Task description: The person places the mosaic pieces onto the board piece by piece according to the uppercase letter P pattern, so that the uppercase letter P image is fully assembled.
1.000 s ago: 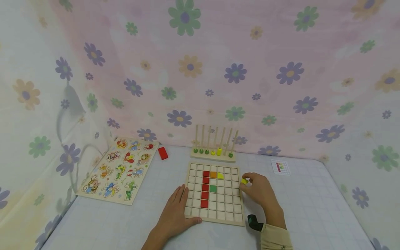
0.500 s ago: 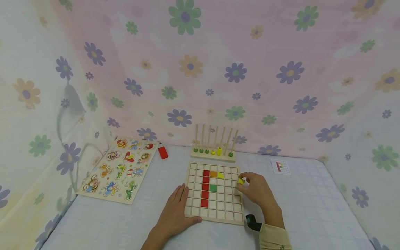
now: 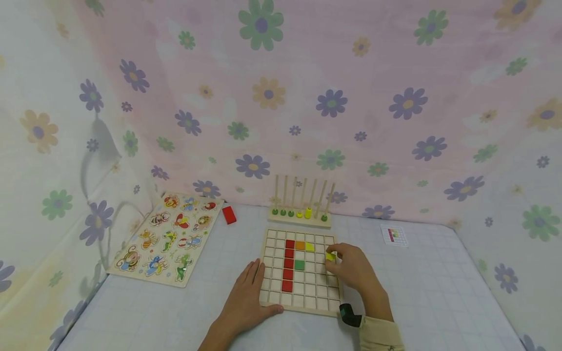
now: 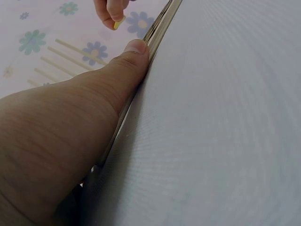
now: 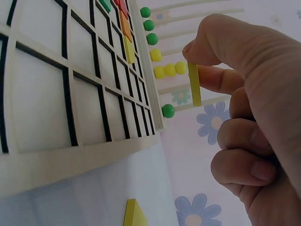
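My right hand (image 3: pixel 354 268) pinches a flat yellow tile (image 5: pixel 194 85) between thumb and index finger, holding it above the right side of a wooden grid board (image 3: pixel 310 303). The other right fingers are curled in the right wrist view. My left hand (image 3: pixel 247 298) lies along the board's left edge with straight fingers, its thumb at the front edge (image 4: pixel 160 35). Set in the grid are a column of several red tiles (image 3: pixel 288 263), an orange tile (image 3: pixel 300 245), a yellow tile (image 3: pixel 310 246) beside it, and a green tile (image 3: pixel 299 264).
Behind the board stands a bead rack (image 3: pixel 300 220) with upright rods and green and yellow beads. An insect puzzle board (image 3: pixel 169 253) and a red block (image 3: pixel 229 215) lie left. A pattern card (image 3: pixel 394 236) lies right. Another yellow piece (image 5: pixel 135 214) shows beside the board.
My right hand has moved left with the yellow tile, from beside the board's right edge to over its right columns. My left hand has stayed in place.
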Available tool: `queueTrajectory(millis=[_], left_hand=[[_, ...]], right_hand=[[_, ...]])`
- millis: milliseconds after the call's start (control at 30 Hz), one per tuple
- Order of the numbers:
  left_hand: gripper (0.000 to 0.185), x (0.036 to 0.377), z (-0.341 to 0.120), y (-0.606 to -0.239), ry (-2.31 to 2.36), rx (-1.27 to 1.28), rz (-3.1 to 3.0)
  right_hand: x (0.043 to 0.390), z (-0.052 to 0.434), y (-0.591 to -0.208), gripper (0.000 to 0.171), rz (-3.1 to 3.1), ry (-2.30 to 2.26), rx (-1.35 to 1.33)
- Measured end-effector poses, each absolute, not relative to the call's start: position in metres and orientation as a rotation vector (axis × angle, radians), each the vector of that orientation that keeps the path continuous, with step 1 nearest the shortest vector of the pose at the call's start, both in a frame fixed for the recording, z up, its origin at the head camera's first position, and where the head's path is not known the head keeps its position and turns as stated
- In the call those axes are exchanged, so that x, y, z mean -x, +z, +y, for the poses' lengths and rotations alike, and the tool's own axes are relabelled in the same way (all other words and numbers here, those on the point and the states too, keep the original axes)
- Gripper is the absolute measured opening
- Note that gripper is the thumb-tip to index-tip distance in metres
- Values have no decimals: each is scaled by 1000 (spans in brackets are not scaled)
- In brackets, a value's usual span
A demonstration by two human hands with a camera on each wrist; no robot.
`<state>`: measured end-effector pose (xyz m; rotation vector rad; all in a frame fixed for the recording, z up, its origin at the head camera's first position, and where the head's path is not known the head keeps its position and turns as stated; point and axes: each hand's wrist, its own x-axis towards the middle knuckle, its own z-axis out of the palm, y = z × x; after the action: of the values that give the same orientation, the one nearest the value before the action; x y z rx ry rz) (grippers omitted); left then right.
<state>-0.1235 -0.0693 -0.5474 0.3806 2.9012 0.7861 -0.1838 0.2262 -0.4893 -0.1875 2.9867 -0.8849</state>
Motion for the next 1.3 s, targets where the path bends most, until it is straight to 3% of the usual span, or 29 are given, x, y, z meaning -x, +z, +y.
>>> queueTrajectory(millis=[1300], left_hand=[[123,123,-69,-544,792,-388,2899]], right_hand=[[190,183,-507,19,2940,-729,465]])
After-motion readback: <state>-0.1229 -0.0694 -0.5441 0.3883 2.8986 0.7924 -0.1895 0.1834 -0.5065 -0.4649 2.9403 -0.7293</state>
